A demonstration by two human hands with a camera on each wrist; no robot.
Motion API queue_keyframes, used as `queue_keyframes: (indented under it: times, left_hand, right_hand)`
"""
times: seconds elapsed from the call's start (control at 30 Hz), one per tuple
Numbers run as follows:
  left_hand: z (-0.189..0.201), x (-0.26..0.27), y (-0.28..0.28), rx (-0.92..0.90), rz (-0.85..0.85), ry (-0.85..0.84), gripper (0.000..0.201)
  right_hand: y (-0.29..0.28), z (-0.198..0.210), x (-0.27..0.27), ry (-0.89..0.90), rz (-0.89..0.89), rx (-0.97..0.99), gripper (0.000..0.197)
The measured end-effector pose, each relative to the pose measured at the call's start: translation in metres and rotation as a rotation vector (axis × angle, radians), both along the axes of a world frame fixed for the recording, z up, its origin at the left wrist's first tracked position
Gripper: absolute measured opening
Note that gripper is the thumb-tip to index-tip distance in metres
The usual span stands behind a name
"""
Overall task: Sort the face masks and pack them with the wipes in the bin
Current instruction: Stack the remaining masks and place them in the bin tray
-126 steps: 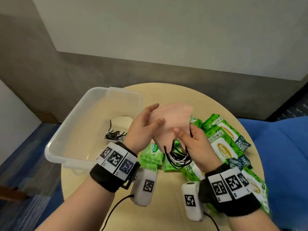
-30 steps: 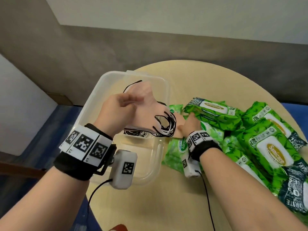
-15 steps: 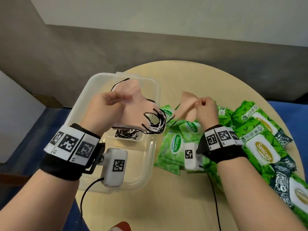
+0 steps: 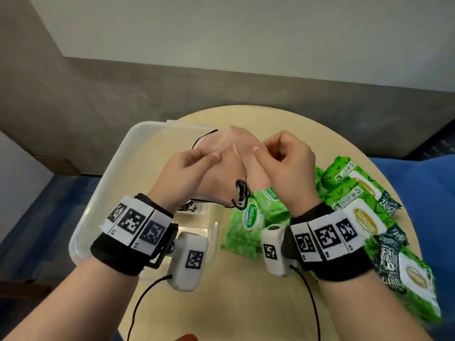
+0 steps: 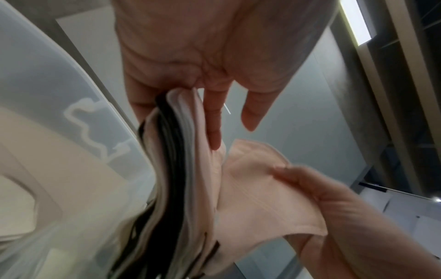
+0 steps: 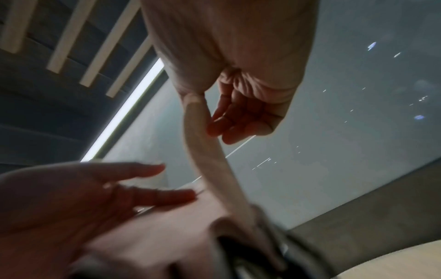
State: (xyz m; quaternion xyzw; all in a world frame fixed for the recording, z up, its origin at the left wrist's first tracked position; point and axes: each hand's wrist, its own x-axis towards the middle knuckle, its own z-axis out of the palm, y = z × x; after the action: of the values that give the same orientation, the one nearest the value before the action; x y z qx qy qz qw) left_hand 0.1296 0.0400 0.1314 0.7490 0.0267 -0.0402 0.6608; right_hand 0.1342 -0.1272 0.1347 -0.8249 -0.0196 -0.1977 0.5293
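Observation:
My left hand (image 4: 194, 166) grips a stack of pink face masks (image 4: 221, 173) with black and white ear loops (image 4: 240, 196) dangling, held above the right side of the clear plastic bin (image 4: 118, 173). My right hand (image 4: 278, 156) pinches a single pink mask (image 4: 246, 148) and brings it against the stack. In the left wrist view the stack of masks (image 5: 186, 151) shows edge-on beside the single mask (image 5: 260, 188). In the right wrist view the single mask (image 6: 205, 151) hangs from my thumb and finger. Green wipes packs (image 4: 256, 217) lie on the round table (image 4: 246, 303).
More black ear loops (image 4: 188, 207) lie on the bin's floor. Several wipes packs (image 4: 364, 207) spread over the table's right side up to its edge. A blue seat (image 4: 433, 217) stands at the right. A grey wall is behind the table.
My right hand picked one pink mask off the wipes packs and carried it left to the stack. My left hand with the stack shifted right to meet it.

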Motion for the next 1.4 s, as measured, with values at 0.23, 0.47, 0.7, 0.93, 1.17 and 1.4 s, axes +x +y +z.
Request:
queue_keyframes:
  times: [0.23, 0.47, 0.7, 0.93, 1.17, 1.4]
  left_hand:
    - [0.009, -0.024, -0.011, -0.177, -0.118, -0.008, 0.039]
    - [0.008, -0.031, -0.002, -0.208, -0.098, -0.026, 0.029]
    - [0.009, -0.039, 0.008, -0.118, -0.258, -0.067, 0.028]
    - [0.003, -0.044, 0.013, -0.073, -0.252, -0.163, 0.024]
    - [0.001, -0.043, 0.013, -0.056, -0.201, -0.246, 0.029]
    - [-0.002, -0.044, 0.013, -0.117, -0.121, -0.353, 0.014]
  right_hand:
    - [0.047, -0.004, -0.033, -0.089, 0.102, -0.147, 0.023]
    - [0.045, 0.004, -0.042, 0.139, 0.197, 0.096, 0.021]
    - [0.027, 0.021, -0.037, 0.215, 0.103, -0.357, 0.032]
    - [0.033, 0.025, -0.044, 0.142, 0.098, -0.239, 0.026]
    - [0.041, 0.016, -0.046, 0.062, 0.1, -0.17, 0.018]
    - [0.04, 0.012, -0.04, 0.069, 0.06, -0.026, 0.023]
